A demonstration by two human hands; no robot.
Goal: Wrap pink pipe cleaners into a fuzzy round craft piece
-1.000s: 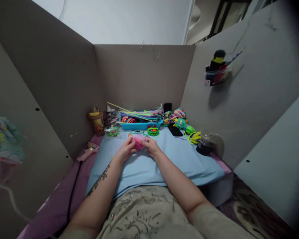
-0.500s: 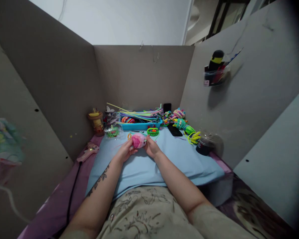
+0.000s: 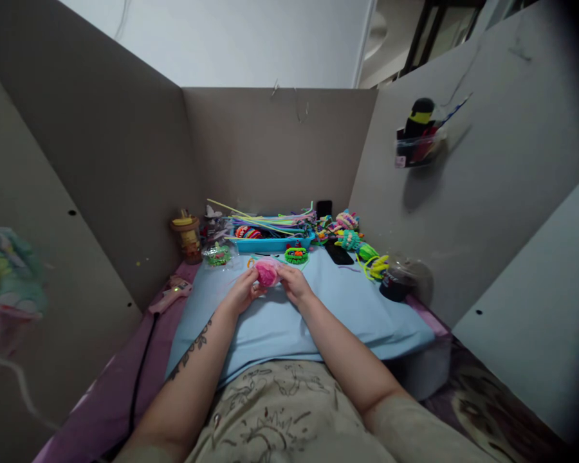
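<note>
Between my two hands is a round pink fuzzy piece, deep pink in the middle and paler at its edge, held a little above the light blue cloth. My left hand grips its left side with thumb and fingers. On the other side, my right hand pinches the right edge. Just behind the piece lies a green oval fuzzy craft with orange and red bits. A small orange loop rests close behind my left fingertips.
At the back stands a blue tray heaped with pipe cleaners. A pink glue gun with a black cord lies left, near a brown cup. Toward the right are a phone, colourful fuzzy crafts and a dark tub.
The pink piece has turned slightly, showing more of its deep pink centre. My right fingers have shifted a little left, closing over its right edge.
</note>
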